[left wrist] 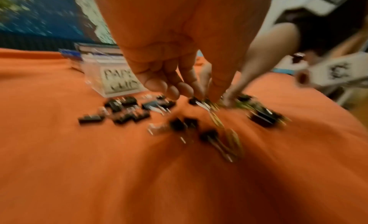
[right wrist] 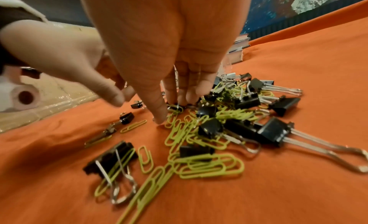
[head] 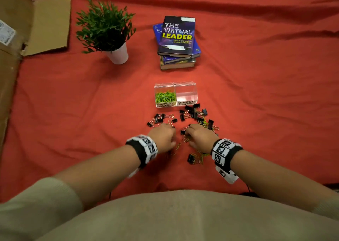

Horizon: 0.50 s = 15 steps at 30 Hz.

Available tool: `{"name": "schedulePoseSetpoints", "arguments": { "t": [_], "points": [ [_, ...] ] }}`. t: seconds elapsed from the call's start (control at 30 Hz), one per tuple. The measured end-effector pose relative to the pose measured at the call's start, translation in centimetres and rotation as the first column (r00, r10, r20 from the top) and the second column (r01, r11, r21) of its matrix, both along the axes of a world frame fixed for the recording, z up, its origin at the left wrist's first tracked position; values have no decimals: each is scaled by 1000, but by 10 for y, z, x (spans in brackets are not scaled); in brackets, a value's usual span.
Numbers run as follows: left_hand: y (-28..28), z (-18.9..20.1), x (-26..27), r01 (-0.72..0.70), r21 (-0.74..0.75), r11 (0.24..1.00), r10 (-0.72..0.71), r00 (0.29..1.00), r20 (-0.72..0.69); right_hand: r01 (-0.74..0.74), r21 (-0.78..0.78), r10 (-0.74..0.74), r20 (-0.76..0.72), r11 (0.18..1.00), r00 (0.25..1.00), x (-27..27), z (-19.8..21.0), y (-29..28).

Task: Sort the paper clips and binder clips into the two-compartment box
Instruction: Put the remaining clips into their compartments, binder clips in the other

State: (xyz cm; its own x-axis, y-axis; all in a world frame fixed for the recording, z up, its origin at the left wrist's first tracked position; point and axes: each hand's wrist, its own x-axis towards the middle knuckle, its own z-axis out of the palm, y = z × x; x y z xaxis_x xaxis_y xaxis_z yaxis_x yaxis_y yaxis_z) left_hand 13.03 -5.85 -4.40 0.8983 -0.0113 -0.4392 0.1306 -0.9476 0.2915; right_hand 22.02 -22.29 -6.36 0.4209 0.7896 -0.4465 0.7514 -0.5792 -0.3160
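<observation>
Red cloth over the whole worktop (head: 256, 94), a bit rumpled, so nothing slid around much. My right hand (head: 200, 137) was down in the mixed heap, fingertips (right wrist: 159, 117) pressed to the cloth among the green paper clips (right wrist: 211, 166); I couldn't tell whether I actually had one pinched or was just raking. My left hand (head: 162, 138) was right beside it with fingers (left wrist: 157, 84) bunched downward over a binder clip, but that wrist view was too blurry to say if it was gripped.

Handling-wise: the paper clips looked light, thin and flat against the fabric, and tangled with each other, so I'd guess a fingernail under one end or a small scooped pinch works best. The black binder clips (head: 194, 112) were chunkier and stiff, easiest taken by the body or the wire handles, which snagged paper clips.

Beyond the pile sat the two-compartment box (head: 176, 84): green clips already in the left side, the binder side apparently bare. Farther back were a stack of books (head: 177, 37) and a potted plant (head: 106, 27).
</observation>
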Motion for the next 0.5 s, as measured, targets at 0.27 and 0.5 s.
{"name": "schedulePoseSetpoints", "arguments": {
  "t": [0.27, 0.5],
  "points": [
    [-21, -27, -35, 68, 82, 994, -64, 996, -56, -149, 25, 142, 183, 988, 973, -9, -1, 0],
    [-20, -25, -32, -123, -128, 984, 122, 992, -20, -26, 156, 21, 33, 988, 999, -6, -4, 3]
  ]
}}
